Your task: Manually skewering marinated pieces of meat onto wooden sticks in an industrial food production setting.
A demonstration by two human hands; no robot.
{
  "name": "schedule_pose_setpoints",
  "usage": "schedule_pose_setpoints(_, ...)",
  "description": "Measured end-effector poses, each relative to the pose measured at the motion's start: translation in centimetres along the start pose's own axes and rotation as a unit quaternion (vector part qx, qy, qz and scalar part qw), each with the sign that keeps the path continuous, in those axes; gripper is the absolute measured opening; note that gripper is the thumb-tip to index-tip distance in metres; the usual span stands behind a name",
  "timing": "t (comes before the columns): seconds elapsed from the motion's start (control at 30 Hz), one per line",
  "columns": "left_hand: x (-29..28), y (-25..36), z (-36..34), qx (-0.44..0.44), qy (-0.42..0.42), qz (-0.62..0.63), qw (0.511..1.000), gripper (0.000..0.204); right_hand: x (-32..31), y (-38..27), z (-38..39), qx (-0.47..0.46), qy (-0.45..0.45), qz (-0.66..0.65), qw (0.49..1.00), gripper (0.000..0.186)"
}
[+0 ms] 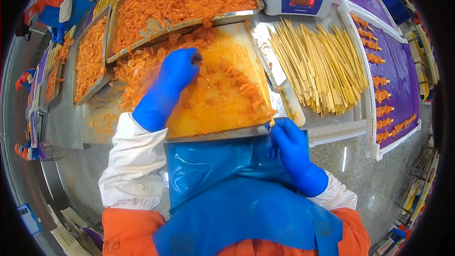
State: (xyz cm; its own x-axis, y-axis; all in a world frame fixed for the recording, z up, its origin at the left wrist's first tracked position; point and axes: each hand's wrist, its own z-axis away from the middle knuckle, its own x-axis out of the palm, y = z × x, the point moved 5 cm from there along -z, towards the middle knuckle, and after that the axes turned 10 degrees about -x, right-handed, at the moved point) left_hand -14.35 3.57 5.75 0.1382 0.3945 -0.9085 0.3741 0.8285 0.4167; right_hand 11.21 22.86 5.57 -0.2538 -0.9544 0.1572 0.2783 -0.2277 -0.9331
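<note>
My right hand, in a blue glove, is closed in a pinch on the handle end of a bamboo skewer at the board's near right corner. Orange-red marinated meat pieces run along the skewer, which slants away to the far left over the yellowish board. My left hand, also blue-gloved, is curled closed above the board, beside a heap of loose meat. Its fingertips are turned away, so what they hold, if anything, is hidden.
A large metal tray of meat stands behind the board, a smaller tray to its left. Many bare skewers lie right, below a weighing scale. Finished skewers line a purple-lined white tray. A co-worker stands far left.
</note>
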Motion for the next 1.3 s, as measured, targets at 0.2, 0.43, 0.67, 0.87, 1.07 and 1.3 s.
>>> schedule_pose_setpoints(0.2,-1.6,-1.0,2.1,-0.065,-0.063,0.193,0.977,0.017,-1.7,-2.2,-2.0,-0.061,0.057,-0.007,0.997,0.017)
schedule_pose_setpoints(0.43,-2.3,-6.1,14.0,-0.157,0.013,0.156,0.975,0.019,3.6,-0.9,-1.9,-0.189,-0.176,0.255,0.932,0.018)
schedule_pose_setpoints(0.67,-2.7,-7.1,15.9,-0.174,0.105,0.221,0.954,0.026,0.3,-2.0,-1.8,-0.026,-0.042,0.116,0.992,0.015)
schedule_pose_setpoints(0.87,-2.1,-6.0,14.9,-0.109,0.072,0.084,0.988,0.030,4.5,0.9,-1.6,-0.223,-0.214,0.357,0.882,0.017)
schedule_pose_setpoints(1.07,-2.8,-6.3,14.4,-0.080,0.074,0.112,0.988,0.027,5.8,3.5,-1.2,-0.159,-0.229,0.302,0.911,0.018)
schedule_pose_setpoints(1.3,-3.1,-8.3,13.6,-0.125,0.050,0.041,0.990,0.022,7.0,4.5,-1.5,-0.163,-0.232,0.286,0.915,0.017)
